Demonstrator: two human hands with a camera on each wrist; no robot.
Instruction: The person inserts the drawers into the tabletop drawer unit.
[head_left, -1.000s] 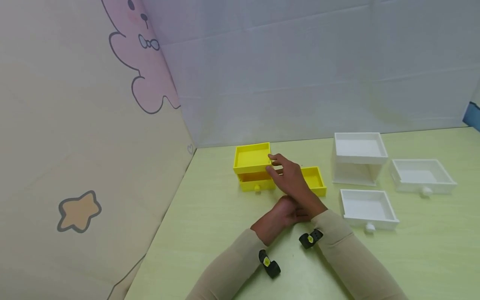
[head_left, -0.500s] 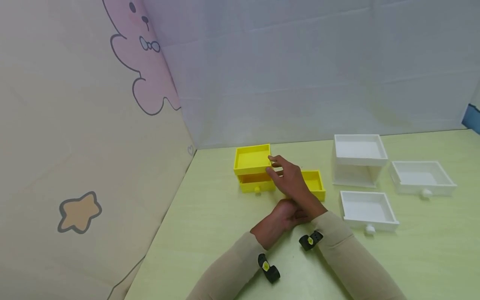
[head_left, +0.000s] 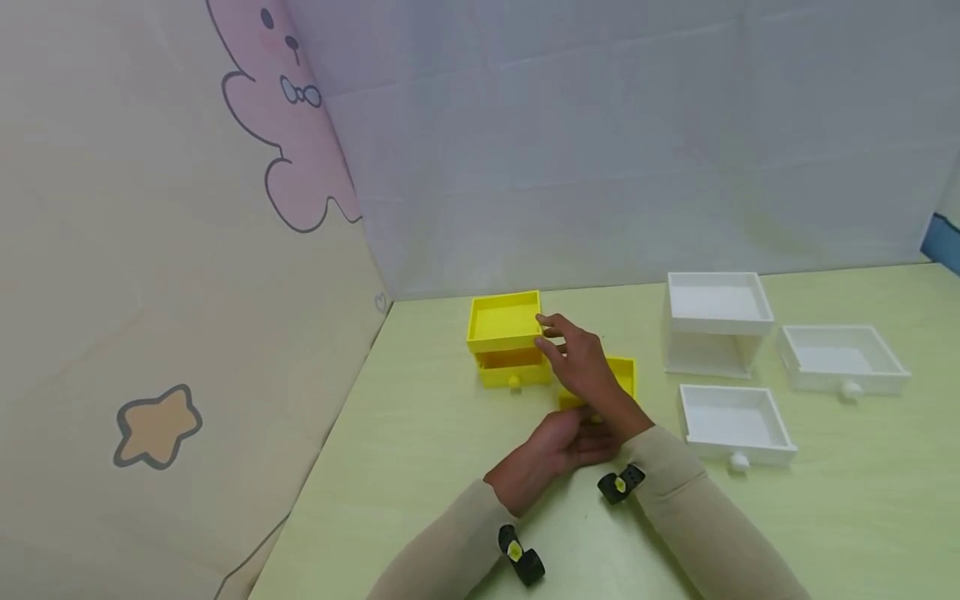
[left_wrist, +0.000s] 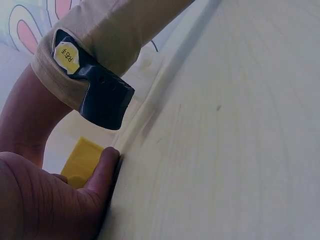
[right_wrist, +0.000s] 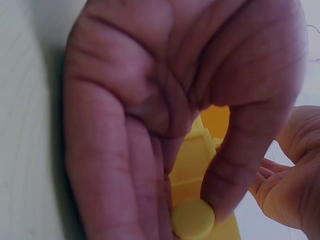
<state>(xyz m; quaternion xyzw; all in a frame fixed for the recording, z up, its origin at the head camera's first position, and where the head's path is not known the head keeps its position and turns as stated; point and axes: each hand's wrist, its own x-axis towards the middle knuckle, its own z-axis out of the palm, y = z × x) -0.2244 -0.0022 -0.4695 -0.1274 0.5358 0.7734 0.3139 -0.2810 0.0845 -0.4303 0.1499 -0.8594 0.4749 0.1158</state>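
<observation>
Looks like the left hand (head_left: 553, 446) has its fingers pinching the knob (right_wrist: 192, 218) of the loose yellow drawer (head_left: 624, 375), front-right of the yellow cabinet (head_left: 506, 321), presumably for easy steering, while the right hand (head_left: 587, 362), fingers loosely extended, touches the cabinet's side, probably steadying it.

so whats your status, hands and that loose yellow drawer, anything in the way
Left hand pinching knob of loose yellow drawer. Right hand touching side of yellow cabinet. Drawer outside cabinet, partly hidden behind right wrist.

Left hand (left_wrist: 47, 202) partly hid yellow part (left_wrist: 84, 159), lower left; right sleeve (left_wrist: 117, 32) + black wristband (left_wrist: 105, 100) sat above; tabletop (left_wrist: 225, 140) filled right.
</observation>
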